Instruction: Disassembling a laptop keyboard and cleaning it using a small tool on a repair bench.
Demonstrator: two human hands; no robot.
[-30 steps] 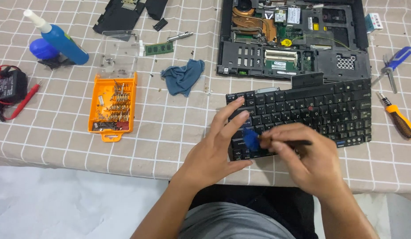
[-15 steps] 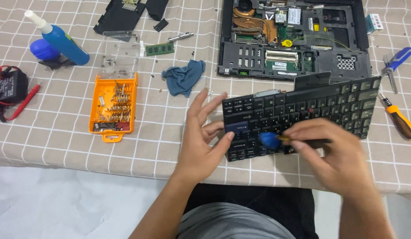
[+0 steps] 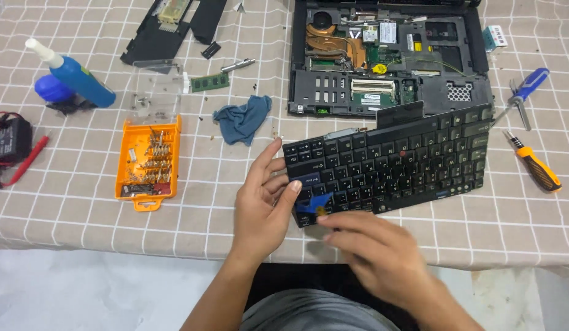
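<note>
Checked tablecloth (image 3: 82, 214) across the bench, open laptop (image 3: 389, 58) cut off at the far edge, bit case (image 3: 146, 162) and cloth (image 3: 241, 119) toward the left. Near the front edge, keyboard (image 3: 389, 162) propped at a tilt, left hand (image 3: 266, 205) spread open against its left end, likely to steady it. Right hand (image 3: 376, 251) blurred, pinching a blue pick (image 3: 313, 205) at the lower-left keys; pick tip hard to make out.

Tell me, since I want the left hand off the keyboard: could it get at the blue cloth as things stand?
Probably yes. The left hand rests on the keyboard's left end, and the blue cloth lies just beyond its fingertips with only bare tablecloth between them.
</note>
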